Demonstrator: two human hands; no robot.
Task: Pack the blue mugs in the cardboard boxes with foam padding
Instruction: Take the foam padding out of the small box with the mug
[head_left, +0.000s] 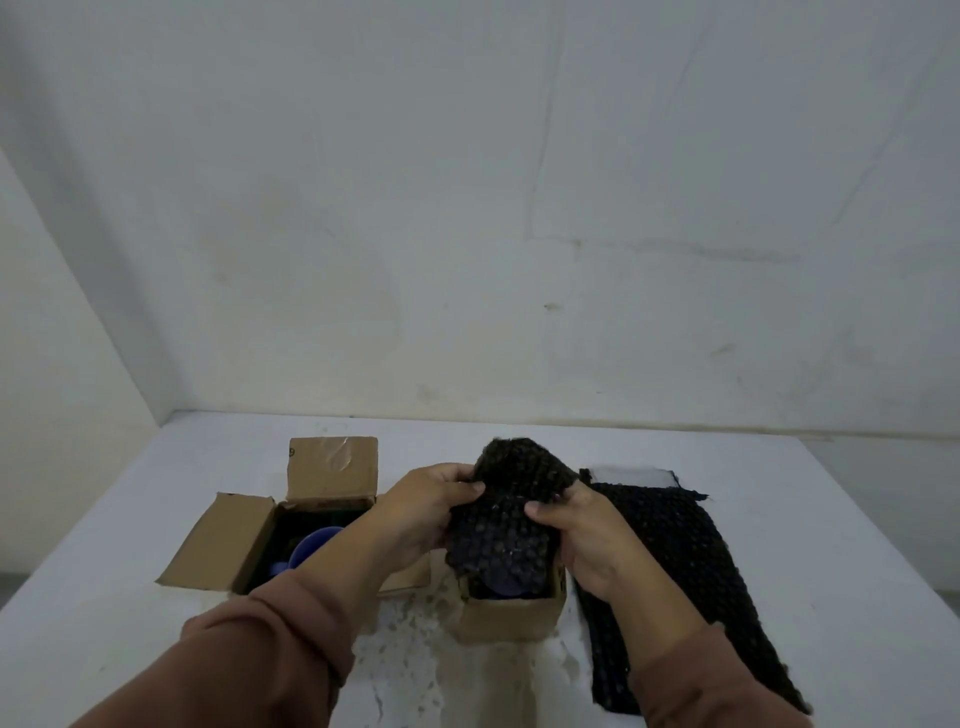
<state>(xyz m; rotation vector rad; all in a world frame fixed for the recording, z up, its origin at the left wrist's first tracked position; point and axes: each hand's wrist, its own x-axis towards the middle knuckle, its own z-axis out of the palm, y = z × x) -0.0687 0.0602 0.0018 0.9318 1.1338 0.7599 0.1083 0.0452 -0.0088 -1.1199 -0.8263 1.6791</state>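
Both hands, left (423, 512) and right (587, 545), pinch a black bumpy foam sheet (506, 525) over the small brown cardboard box (511, 616) mid-tabletop (779, 519).

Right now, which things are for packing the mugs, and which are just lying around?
For the job: left hand and right hand gripping the black foam sheet; small cardboard box with a blue mug inside; open cardboard box holding a second blue mug; spare foam sheet on the table.
Just lying about: a white scrap behind the spare foam sheet.
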